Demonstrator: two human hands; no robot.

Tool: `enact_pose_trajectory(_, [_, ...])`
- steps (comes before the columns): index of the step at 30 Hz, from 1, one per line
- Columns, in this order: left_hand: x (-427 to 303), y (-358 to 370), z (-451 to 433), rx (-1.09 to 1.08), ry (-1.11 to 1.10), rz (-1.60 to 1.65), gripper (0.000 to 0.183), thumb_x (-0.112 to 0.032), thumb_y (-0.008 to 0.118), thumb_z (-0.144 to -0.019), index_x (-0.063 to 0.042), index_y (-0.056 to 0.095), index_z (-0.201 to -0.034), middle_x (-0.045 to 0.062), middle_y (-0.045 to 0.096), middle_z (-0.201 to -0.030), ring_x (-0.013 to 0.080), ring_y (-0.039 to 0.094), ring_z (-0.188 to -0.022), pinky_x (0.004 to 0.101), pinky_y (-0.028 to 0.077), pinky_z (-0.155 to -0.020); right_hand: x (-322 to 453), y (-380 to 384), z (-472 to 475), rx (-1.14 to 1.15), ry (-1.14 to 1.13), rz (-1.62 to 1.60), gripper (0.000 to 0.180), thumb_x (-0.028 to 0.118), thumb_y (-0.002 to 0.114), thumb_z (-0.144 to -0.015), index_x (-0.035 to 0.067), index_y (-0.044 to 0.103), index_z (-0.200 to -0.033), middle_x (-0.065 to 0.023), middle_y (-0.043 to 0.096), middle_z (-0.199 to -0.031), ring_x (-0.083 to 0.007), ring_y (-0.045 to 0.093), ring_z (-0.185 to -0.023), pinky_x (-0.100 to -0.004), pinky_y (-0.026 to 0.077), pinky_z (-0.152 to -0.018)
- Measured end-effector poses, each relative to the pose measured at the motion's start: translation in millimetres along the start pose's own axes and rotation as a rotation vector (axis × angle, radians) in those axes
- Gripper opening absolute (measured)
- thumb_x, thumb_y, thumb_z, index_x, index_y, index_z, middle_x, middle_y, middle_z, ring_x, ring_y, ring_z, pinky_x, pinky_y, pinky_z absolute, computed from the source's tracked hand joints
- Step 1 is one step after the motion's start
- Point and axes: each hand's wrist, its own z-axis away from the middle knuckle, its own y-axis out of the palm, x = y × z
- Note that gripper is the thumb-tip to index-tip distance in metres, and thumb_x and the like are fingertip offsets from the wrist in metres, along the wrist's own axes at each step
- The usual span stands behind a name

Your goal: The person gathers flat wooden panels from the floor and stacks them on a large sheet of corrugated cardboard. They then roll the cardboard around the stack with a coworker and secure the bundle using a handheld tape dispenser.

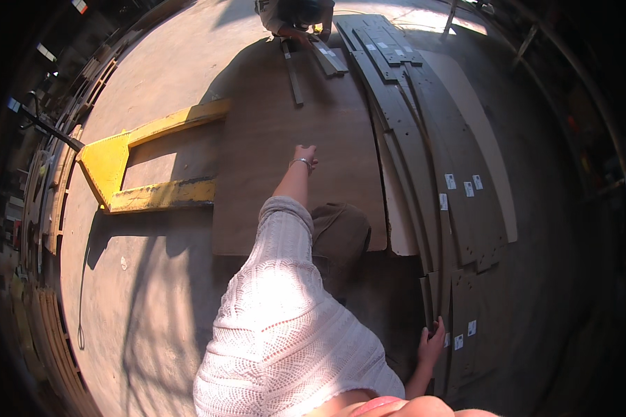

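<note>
My left hand (pixel 305 154), with a bracelet at the wrist, reaches out over a large brown board (pixel 297 130). Its fingers are half bent and nothing shows in them. Low on the right, my right hand (pixel 433 339) is at the near end of a long narrow dark strip (pixel 441 260). Thumb and fingers stand apart there, but whether they grip the strip is unclear. Beside the board lies a long stack of grey-brown flat panels (pixel 448 219), several bearing white labels and drilled holes. My bent knee (pixel 339 229) is over the board's near edge.
A yellow pallet jack (pixel 104 161) stands left, its forks running up to the board. At the far end a crouching person (pixel 297 21) handles narrow panels (pixel 328 57); another strip (pixel 293 78) lies nearby. Wooden pallets and timber (pixel 57 193) line the left side.
</note>
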Motion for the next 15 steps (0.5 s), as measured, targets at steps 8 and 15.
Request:
enact_pose_trajectory(8, [-39.3, 55.8, -56.4, 0.094, 0.051, 0.004, 0.071, -0.033, 0.063, -0.085, -0.02, 0.025, -0.145, 0.011, 0.053, -0.124, 0.0238, 0.063, -0.086, 0.0336, 0.05, -0.059, 17.7, 32.3, 22.4, 0.024, 0.23, 0.019, 0.054, 0.007, 0.061, -0.086, 0.01, 0.043, -0.137, -0.0176, 0.05, -0.128, -0.0273, 0.059, -0.096, -0.0336, 0.049, -0.081])
enact_pose_trajectory(15, [-58.8, 96.6, -101.3, 0.133, 0.055, 0.025, 0.069, -0.028, 0.064, -0.083, -0.015, 0.03, -0.142, 0.013, 0.057, -0.109, 0.0176, 0.06, -0.066, 0.0266, 0.042, -0.042, 53.7, 80.7, -5.8, 0.084, 0.33, -0.002, 0.051, 0.008, 0.061, -0.086, 0.008, 0.044, -0.135, -0.0176, 0.051, -0.127, -0.0258, 0.06, -0.092, -0.0318, 0.05, -0.077])
